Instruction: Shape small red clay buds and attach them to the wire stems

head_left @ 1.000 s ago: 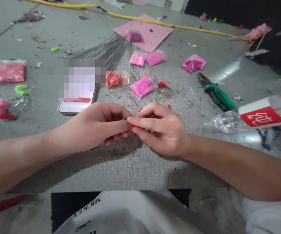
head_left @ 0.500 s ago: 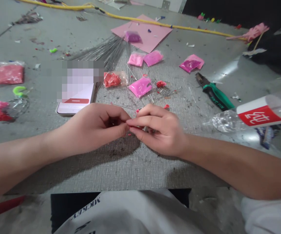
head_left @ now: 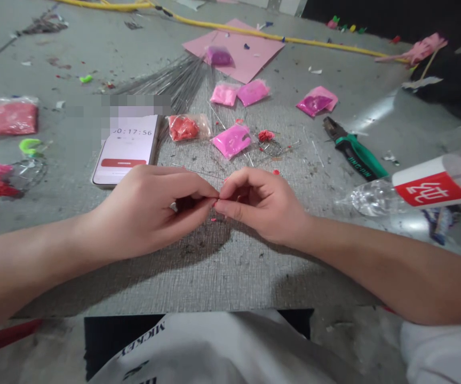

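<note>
My left hand (head_left: 150, 205) and my right hand (head_left: 268, 205) meet fingertip to fingertip just above the grey table. Each is closed in a pinch between thumb and forefinger. A sliver of a small red clay piece (head_left: 215, 203) shows between the tips; my fingers cover most of it. Past my hands lie an opened packet of red clay (head_left: 184, 128), a bright pink clay packet (head_left: 231, 141) and a small red crumpled clay flower (head_left: 265, 135) on thin wire. A phone (head_left: 124, 154) with a timer on its screen rests beyond my left hand.
Green-handled pliers (head_left: 356, 152) and a plastic bottle (head_left: 430, 186) lie to the right. A bundle of thin wires (head_left: 174, 80) and a pink sheet (head_left: 250, 48) are farther back, below a yellow cable (head_left: 222, 29). A red-pink clay packet (head_left: 10, 118) sits far left.
My right fingers have shifted from lying extended over the left fingertips to a rounder, curled pinch. The hands stay together in nearly the same place.
</note>
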Tool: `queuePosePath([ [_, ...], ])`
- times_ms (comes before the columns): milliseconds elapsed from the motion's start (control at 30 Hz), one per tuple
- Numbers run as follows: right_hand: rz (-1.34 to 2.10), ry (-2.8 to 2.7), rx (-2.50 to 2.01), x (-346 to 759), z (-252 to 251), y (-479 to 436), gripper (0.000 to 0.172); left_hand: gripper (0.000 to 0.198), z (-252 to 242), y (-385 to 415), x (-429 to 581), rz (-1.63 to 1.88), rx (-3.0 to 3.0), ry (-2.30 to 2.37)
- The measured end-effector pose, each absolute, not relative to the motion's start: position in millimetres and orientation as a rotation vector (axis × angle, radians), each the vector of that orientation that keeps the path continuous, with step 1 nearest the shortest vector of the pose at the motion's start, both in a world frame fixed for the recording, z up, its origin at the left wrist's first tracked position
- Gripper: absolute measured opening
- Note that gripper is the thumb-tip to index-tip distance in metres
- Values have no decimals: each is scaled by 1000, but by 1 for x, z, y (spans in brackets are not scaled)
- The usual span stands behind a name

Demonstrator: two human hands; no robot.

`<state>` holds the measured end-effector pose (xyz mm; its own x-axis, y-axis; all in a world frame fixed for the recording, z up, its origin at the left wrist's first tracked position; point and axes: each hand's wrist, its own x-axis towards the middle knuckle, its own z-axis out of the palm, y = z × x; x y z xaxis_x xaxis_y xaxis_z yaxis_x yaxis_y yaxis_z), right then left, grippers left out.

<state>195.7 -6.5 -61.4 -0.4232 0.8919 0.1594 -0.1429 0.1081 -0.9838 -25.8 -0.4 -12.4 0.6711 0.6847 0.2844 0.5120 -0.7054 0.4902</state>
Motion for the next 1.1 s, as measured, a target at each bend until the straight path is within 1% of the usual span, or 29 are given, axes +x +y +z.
queuePosePath([
  [200, 1532, -1414, -771, 195, -65, -4, 28, 13, -10, 4, -24, 671, 2390, 1017],
  [400, 1439, -1385, -782, 196, -60, -2, 31, 19, -10, 14, -29, 318, 2564, 849],
  [567, 1383, -1396, -837, 196, -57, -2, 31, 22, -14, 6, -31, 217, 2597, 872],
  [733, 1346, -1417, -837, 196, -58, -3, 28, 26, -19, -1, -29, 156, 2610, 928],
  [1100, 1345, -1436, -859, 196, -56, -5, 28, 27, -21, -5, -22, 152, 2564, 972],
])
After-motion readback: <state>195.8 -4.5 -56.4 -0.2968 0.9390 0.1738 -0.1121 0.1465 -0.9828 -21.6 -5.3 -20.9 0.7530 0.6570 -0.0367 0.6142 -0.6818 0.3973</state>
